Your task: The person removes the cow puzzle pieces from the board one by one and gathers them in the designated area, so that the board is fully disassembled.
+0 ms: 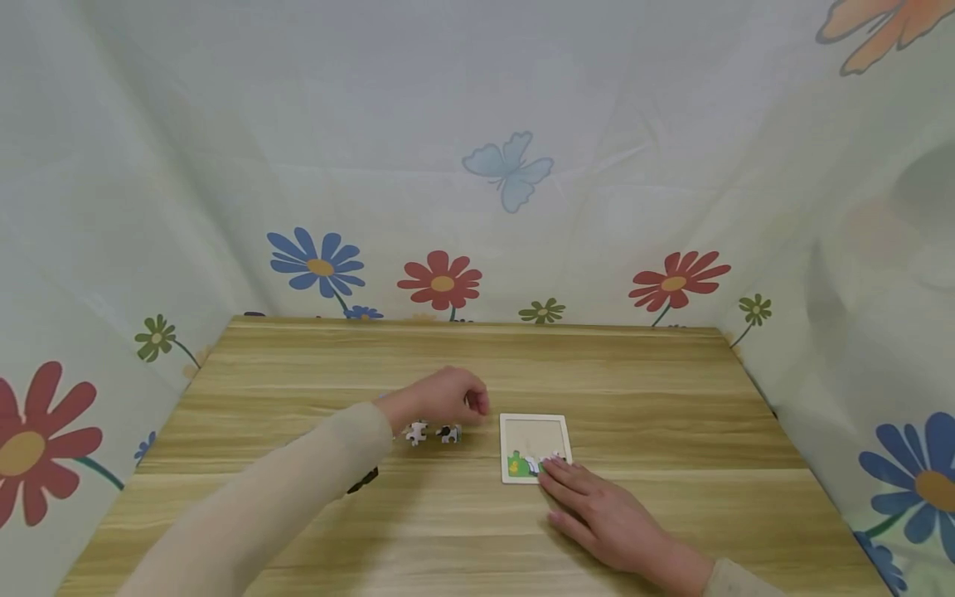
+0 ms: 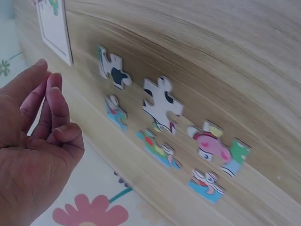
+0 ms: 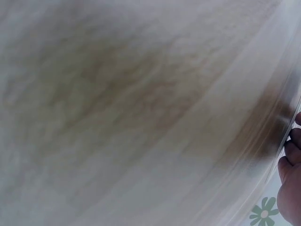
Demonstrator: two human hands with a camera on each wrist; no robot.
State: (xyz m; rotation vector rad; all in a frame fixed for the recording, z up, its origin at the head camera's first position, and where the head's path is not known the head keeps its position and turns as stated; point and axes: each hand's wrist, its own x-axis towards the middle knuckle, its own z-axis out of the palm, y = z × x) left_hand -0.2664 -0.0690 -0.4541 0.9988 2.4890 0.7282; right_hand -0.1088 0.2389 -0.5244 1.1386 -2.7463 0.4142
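Hands apart, one either side of the puzzle tray. Left hand (image 1: 448, 394) hangs over the surface just left of the tray, fingers bent, thumb drawn toward them at the tips; no piece shows there, but cannot tell whether a thin one is hidden. Right hand (image 1: 608, 518) lies with fingers extended, fingertips on the tray's lower right corner, apparently steadying it.

Puzzle tray (image 1: 535, 435) flat, near the middle of the surface (image 1: 634, 390). Green piece (image 1: 518, 466) sits in its lower left corner, with more picture beside it, partly under the right fingers; upper part bare. I'd read it as the nearest row being filled first.

Loose pieces left of the tray, picture up: black-and-white piece (image 2: 113, 70) closest, then white piece with dark patches (image 2: 162, 103), pink-faced piece (image 2: 214, 150) beyond, smaller blue-edged ones alongside.

Handling, my judgement: pinch by opposite edges, match patches and tabs to the row already in, turn before lowering. Come straight down; sliding in could lift neighbours. Seat with a flat fingertip. Right hand best kept light, on the rim, clear of the slots. Left sleeve (image 1: 313, 464) passes close by the loose pieces; keep it raised.

Beyond: flowered cloth (image 1: 589, 191) behind.
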